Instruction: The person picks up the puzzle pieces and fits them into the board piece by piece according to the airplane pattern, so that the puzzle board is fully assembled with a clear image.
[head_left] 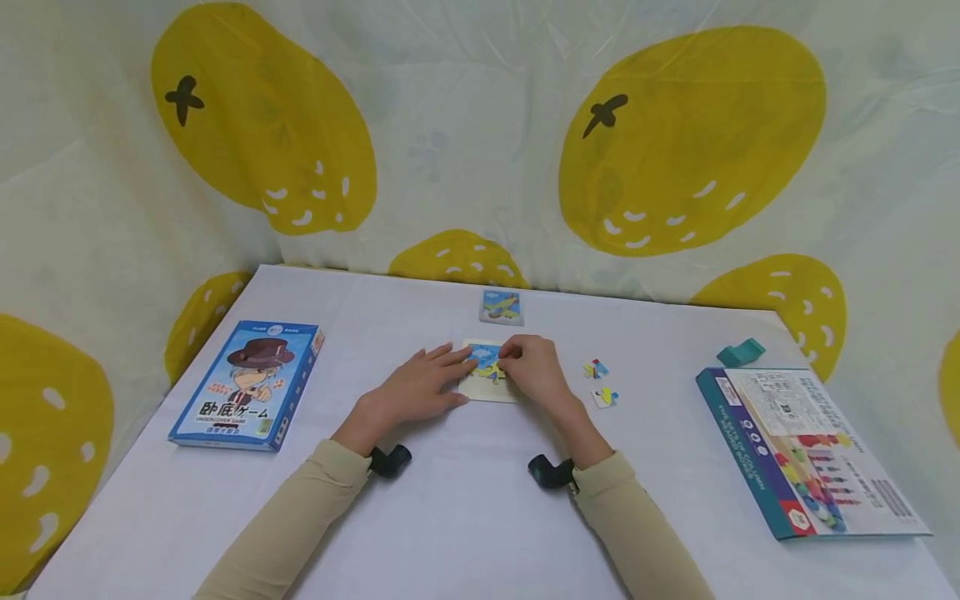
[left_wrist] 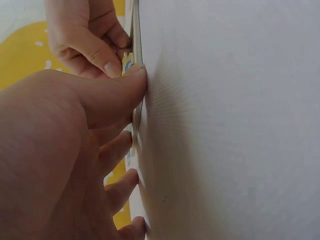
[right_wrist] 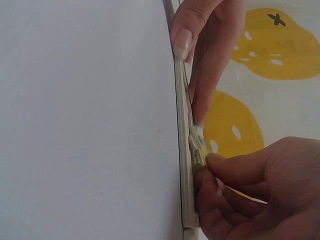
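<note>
A small pale puzzle board [head_left: 480,391] with a partly filled blue and yellow picture lies on the white table between the two hands. My left hand [head_left: 420,385] rests at its left side, fingers spread, with the fingertips on the picture and the thumb at the near edge. From the right, my right hand [head_left: 537,372] pinches a yellow and blue puzzle piece [right_wrist: 198,144] between thumb and fingers. That piece sits tilted close over the board in the right wrist view. The fingers partly hide the picture.
Beyond the board lies a small airplane picture tile [head_left: 501,308]. Two loose puzzle pieces [head_left: 605,397] [head_left: 596,368] lie to the right. A blue game box [head_left: 251,383] stands at left; a teal-edged box [head_left: 810,454] and a teal object [head_left: 741,352] are at right.
</note>
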